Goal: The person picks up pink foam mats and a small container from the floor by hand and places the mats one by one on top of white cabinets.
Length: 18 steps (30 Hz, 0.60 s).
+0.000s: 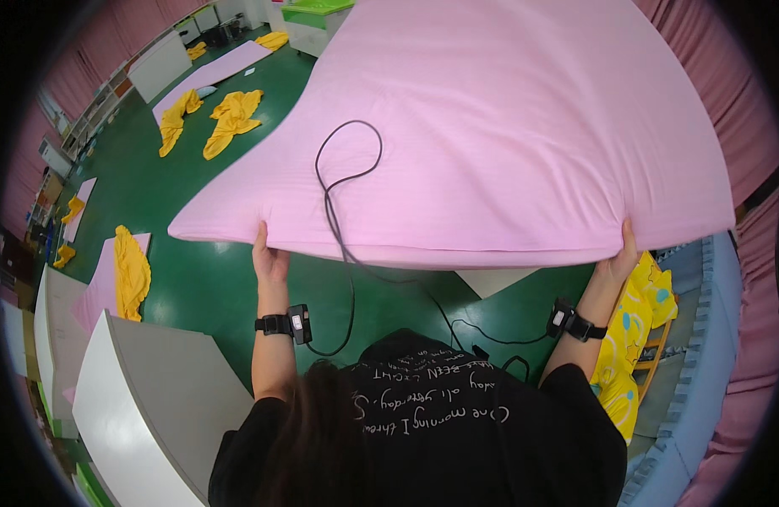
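A large pink mattress with a smooth fabric cover fills the upper middle, its near edge toward me. My left hand grips that edge near the left corner, thumb on top and the other fingers hidden underneath. Toward the right end, my right hand holds the same edge in a like way, and the cover wrinkles around its thumb. A looped black cable lies over the mattress and hangs down its near side. Each forearm wears a black strap with a small device.
White cabinets stand at lower left. Yellow cloths and pink mats lie on the green floor. On the right are yellow patterned bedding, a blue padded edge and pink curtains.
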Motion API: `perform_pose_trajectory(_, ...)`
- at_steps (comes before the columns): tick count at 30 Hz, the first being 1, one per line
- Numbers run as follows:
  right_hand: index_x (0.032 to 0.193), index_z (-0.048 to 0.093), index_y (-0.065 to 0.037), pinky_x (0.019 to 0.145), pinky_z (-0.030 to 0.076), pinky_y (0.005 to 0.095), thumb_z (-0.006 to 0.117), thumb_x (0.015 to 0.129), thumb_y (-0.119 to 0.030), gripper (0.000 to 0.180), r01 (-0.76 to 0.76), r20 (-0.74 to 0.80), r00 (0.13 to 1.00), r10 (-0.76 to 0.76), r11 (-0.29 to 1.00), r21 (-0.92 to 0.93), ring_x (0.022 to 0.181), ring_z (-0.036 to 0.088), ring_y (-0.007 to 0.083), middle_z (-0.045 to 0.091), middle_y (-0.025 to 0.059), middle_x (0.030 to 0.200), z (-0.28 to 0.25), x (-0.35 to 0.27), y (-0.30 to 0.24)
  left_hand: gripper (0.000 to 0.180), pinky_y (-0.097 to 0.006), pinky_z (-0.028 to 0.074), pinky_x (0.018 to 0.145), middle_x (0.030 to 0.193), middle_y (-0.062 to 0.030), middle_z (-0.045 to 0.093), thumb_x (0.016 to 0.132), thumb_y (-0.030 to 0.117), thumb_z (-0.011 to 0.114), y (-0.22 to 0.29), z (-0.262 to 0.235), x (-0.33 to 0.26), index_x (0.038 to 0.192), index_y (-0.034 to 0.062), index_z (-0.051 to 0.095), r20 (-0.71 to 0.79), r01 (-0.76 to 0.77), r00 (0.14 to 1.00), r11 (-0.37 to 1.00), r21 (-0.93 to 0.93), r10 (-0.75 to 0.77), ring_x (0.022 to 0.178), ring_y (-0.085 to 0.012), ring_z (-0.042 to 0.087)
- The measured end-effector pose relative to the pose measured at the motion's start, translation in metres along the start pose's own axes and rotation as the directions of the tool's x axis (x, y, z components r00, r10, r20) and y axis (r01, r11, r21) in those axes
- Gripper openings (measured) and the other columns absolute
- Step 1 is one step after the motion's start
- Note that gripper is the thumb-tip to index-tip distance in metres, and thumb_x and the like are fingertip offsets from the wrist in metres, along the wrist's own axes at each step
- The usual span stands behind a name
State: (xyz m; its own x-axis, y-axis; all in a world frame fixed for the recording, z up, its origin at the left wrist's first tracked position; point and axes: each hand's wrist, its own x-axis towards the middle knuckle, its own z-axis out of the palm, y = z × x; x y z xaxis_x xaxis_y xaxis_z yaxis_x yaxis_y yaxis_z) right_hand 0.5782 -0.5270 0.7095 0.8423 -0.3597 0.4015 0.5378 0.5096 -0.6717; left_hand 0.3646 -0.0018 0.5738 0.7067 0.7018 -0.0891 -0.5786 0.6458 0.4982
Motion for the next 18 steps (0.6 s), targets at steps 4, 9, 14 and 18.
perform_pose_trajectory(4,0.124,0.034,0.005,0.092,0.039,0.0366,0.056,0.075,0.005,0.053,0.005,-0.055,0.998,-0.009,0.997,-0.08,0.108,0.045,0.0259,0.043,0.0165,0.121,-0.079,0.031,0.005,0.033,-0.033,0.046,0.084,0.106,-0.01,0.056,0.083,0.02,0.057,-0.068,0.035,0.029,0.108,-0.0003,0.05,0.049,0.127,0.99,0.988,0.093,-0.132,0.098,-0.0203,0.054)
perform_pose_trajectory(9,0.125,0.034,0.001,0.092,0.039,0.0372,0.058,0.075,0.003,0.056,-0.065,-0.208,0.977,0.035,0.988,-0.14,0.108,0.045,0.0256,0.043,0.0146,0.12,-0.134,0.048,0.022,0.032,-0.032,0.048,0.08,0.106,-0.0089,0.055,0.082,0.019,0.059,-0.152,0.056,0.082,0.107,0.0018,0.05,-0.034,0.306,0.952,0.945,0.114,-0.304,0.096,-0.02,0.055)
perform_pose_trajectory(14,0.125,0.034,0.0,0.09,0.041,0.0348,0.059,0.073,0.005,0.058,-0.172,-0.422,0.906,0.027,0.935,-0.31,0.107,0.046,0.0249,0.043,0.0139,0.121,-0.212,0.039,0.061,0.038,-0.035,0.045,0.086,0.111,-0.0095,0.052,0.082,0.016,0.059,-0.215,0.063,0.128,0.114,0.0019,0.045,-0.083,0.484,0.875,0.853,0.194,-0.478,0.101,-0.0225,0.052)
perform_pose_trajectory(18,0.116,0.044,-0.001,0.082,0.045,0.0317,0.064,0.07,-0.001,0.051,-0.402,-0.646,0.726,0.236,0.908,-0.121,0.097,0.052,0.023,0.052,0.0115,0.109,-0.246,0.01,0.091,0.042,-0.043,0.037,0.094,0.119,-0.0118,0.047,0.083,0.015,0.057,-0.249,0.048,0.158,0.12,0.0028,0.04,-0.123,0.573,0.819,0.812,0.114,-0.561,0.109,-0.0264,0.045)
